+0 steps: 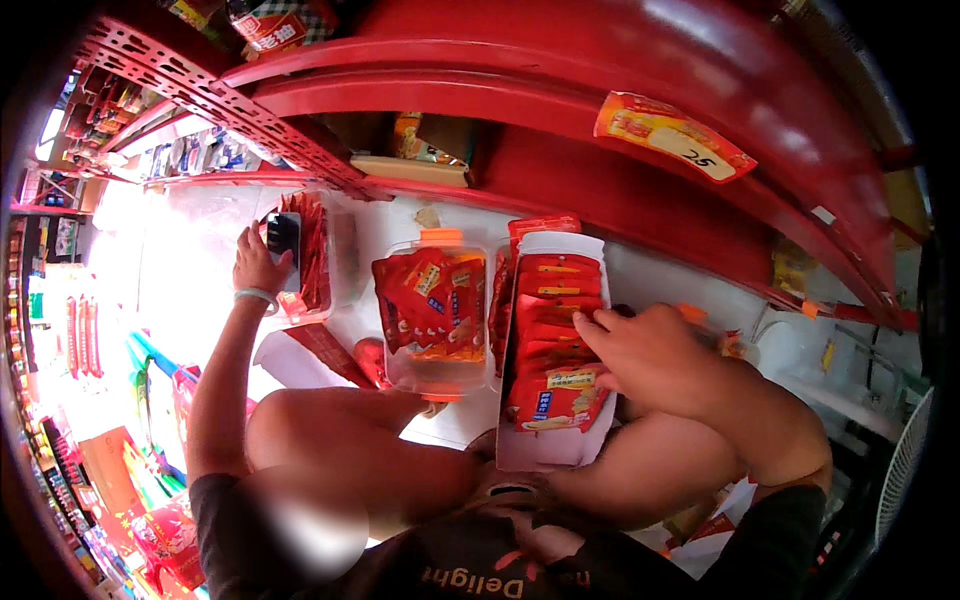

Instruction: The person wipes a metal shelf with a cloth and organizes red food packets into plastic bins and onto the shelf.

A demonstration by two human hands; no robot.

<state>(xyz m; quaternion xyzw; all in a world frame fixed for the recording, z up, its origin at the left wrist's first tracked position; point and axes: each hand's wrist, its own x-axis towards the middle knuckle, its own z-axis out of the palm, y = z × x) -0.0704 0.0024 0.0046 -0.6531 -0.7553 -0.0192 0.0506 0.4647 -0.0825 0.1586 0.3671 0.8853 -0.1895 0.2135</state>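
My left hand [259, 261] holds a dark phone [284, 238] at its edge, with the thumb over its face. Beneath it stands a clear plastic bin [330, 296] of red packets, partly washed out by glare. My right hand [637, 349] reaches over the right wall of a long white cardboard box [559, 454]. Its fingers are on the red foil food packets [559, 341], which overlap in a row inside. The box lies between my knees. Left of it, a second clear bin [439, 379] with orange clips holds more red packets [435, 300].
A red metal shelf [480, 97] crosses close in front, bearing a price tag [675, 136]. An opened carton [315, 352] lies on the floor left of the middle bin. Clear containers [795, 360] stand at right, near a white wire basket [904, 472].
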